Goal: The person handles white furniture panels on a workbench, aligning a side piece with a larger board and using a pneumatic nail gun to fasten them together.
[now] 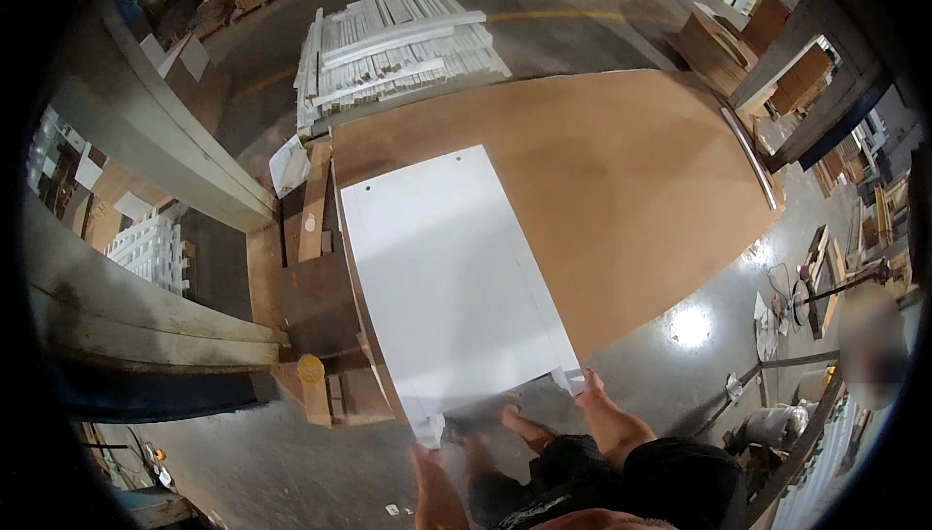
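Note:
A large white panel (447, 268) lies over the left part of a big brown board (621, 200). Two small dark holes show near its far edge. Its near edge has a wide cut-out, leaving a short leg at each corner. My left hand (424, 456) is closed on the left leg, its fingers partly hidden. At the right leg, my right hand (589, 389) grips the white end with fingers wrapped round it. Both forearms reach in from the lower edge, and the panel's near end overhangs the brown board.
Beyond the board stands a stack of white strips (398, 40). Wooden pallet pieces (316, 200) stick out left of it, beside thick beige machine posts (146, 132). A metal strip (748, 156) lies along the board's right edge. A fan (799, 303) stands at the right.

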Demonstrator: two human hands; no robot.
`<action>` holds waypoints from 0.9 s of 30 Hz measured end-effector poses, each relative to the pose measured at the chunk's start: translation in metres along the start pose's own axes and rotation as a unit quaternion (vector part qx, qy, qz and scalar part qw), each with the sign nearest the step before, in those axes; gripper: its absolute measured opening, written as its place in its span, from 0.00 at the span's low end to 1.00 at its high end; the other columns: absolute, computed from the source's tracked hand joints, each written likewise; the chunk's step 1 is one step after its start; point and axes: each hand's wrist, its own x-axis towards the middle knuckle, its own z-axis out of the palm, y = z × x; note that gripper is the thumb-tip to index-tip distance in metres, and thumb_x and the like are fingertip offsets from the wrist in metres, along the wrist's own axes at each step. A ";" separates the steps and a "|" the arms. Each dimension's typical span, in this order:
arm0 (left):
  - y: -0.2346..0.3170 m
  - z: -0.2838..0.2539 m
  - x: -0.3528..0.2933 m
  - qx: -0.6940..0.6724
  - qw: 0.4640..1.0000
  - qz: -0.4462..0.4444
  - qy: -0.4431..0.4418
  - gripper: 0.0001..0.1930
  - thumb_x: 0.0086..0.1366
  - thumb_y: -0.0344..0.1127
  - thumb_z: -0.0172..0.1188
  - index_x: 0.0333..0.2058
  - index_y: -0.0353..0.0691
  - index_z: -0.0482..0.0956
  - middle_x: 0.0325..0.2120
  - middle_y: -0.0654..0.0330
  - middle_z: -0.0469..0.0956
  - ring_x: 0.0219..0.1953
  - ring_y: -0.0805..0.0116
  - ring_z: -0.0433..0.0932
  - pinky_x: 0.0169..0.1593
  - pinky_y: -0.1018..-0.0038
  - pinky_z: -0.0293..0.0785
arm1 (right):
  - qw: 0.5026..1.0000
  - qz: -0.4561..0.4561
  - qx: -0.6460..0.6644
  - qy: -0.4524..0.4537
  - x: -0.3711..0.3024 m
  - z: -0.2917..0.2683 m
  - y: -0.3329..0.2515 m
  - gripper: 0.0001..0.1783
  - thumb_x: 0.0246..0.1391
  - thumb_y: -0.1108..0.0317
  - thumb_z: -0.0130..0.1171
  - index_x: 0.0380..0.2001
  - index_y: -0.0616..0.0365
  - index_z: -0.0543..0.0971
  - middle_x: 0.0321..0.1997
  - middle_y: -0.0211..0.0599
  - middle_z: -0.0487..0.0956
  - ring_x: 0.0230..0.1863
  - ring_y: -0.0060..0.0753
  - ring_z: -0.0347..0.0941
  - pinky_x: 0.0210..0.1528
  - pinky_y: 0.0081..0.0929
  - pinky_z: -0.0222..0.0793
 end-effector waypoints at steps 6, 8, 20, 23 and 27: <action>-0.004 0.007 -0.049 -0.023 0.999 -0.028 -0.005 0.25 0.72 0.51 0.52 0.57 0.37 0.73 0.52 0.53 0.76 0.53 0.56 0.76 0.51 0.60 0.76 | 0.999 -0.025 -0.022 0.006 0.040 -0.029 0.004 0.24 0.59 0.55 0.61 0.55 0.54 0.74 0.52 0.42 0.79 0.50 0.48 0.78 0.51 0.53 0.75; 0.010 0.004 -0.057 -0.015 1.000 -0.010 -0.022 0.23 0.72 0.49 0.53 0.57 0.38 0.72 0.52 0.53 0.76 0.54 0.56 0.76 0.51 0.59 0.76 | 0.999 0.011 -0.006 0.039 -0.005 0.009 -0.005 0.24 0.60 0.55 0.60 0.56 0.54 0.74 0.54 0.42 0.79 0.52 0.48 0.77 0.52 0.51 0.74; 0.001 -0.092 -0.106 0.589 0.750 0.241 -0.179 0.19 0.74 0.41 0.51 0.59 0.41 0.73 0.50 0.50 0.79 0.52 0.54 0.80 0.50 0.59 0.79 | 0.322 -0.300 -0.872 -0.216 -0.085 -0.115 0.109 0.18 0.59 0.61 0.56 0.49 0.57 0.81 0.44 0.40 0.81 0.43 0.39 0.77 0.40 0.41 0.75; 0.001 -0.184 -0.155 0.604 0.757 0.232 -0.095 0.20 0.71 0.42 0.52 0.58 0.44 0.75 0.50 0.51 0.80 0.51 0.52 0.80 0.50 0.58 0.78 | 0.475 -0.263 -0.740 -0.396 -0.131 -0.082 0.196 0.14 0.55 0.61 0.57 0.39 0.56 0.85 0.34 0.40 0.84 0.43 0.38 0.80 0.48 0.32 0.72; 0.013 -0.302 -0.226 0.450 0.872 0.190 0.013 0.21 0.68 0.44 0.55 0.57 0.47 0.78 0.49 0.52 0.80 0.51 0.48 0.79 0.52 0.56 0.77 | 0.251 -0.345 -0.773 -0.470 -0.187 0.031 0.267 0.14 0.55 0.58 0.57 0.37 0.56 0.84 0.35 0.40 0.81 0.41 0.43 0.78 0.44 0.37 0.73</action>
